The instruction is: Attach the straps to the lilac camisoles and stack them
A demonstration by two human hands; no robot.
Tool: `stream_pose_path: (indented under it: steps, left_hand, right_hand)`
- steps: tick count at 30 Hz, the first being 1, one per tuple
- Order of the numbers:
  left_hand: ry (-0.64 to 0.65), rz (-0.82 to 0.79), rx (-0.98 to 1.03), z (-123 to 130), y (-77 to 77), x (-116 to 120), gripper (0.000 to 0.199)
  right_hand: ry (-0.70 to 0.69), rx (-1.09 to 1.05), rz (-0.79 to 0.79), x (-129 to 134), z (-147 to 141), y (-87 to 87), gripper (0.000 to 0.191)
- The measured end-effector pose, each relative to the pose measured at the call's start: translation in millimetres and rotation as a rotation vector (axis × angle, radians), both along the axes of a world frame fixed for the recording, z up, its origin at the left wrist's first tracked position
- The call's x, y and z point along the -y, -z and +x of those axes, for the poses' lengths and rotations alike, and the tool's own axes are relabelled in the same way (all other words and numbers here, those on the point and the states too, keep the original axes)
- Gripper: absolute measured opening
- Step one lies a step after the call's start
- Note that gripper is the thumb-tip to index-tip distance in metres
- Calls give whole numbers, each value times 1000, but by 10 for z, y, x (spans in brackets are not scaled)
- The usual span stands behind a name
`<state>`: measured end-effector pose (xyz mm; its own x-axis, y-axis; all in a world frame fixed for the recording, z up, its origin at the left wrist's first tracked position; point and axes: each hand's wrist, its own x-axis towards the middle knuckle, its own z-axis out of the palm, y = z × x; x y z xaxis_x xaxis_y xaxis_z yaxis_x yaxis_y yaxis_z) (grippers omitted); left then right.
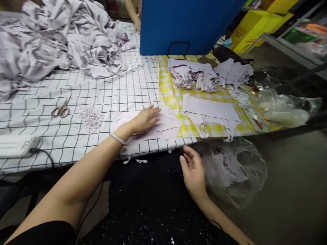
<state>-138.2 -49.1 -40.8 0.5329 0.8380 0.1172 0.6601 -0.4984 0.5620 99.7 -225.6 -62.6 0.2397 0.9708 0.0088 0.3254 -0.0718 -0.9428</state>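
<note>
My left hand [145, 119] lies flat with spread fingers on a pale lilac garment [167, 119] near the table's front edge. Thin straps from this garment hang at the edge. My right hand [193, 170] is off the table, just below the edge, fingers apart and nothing in it. A second strapped garment [212, 110] lies flat on the yellow checked cloth, right of the first. Behind it sits a stack of folded garments [191, 71]. To the left are scissors [60, 111] with copper-coloured handles and a small heap of fabric snips [91, 118].
A big pile of lilac fabric [63, 41] covers the back left. A blue board [186, 27] stands at the back, with another person's hand [138, 25] beside it. A power strip [16, 146] lies front left. A clear plastic bag [235, 170] hangs at the right.
</note>
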Motion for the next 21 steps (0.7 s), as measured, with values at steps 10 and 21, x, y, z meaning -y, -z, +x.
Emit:
stream_pose_path:
  steps: [10, 21]
  left_hand:
    - [-108, 46, 318, -712, 60, 1417, 44]
    - [-77, 8, 292, -734, 160, 1558, 30]
  right_hand:
    - [-755, -521, -588, -171, -1204, 331, 40]
    - [-901, -182, -387, -44, -960, 135, 21]
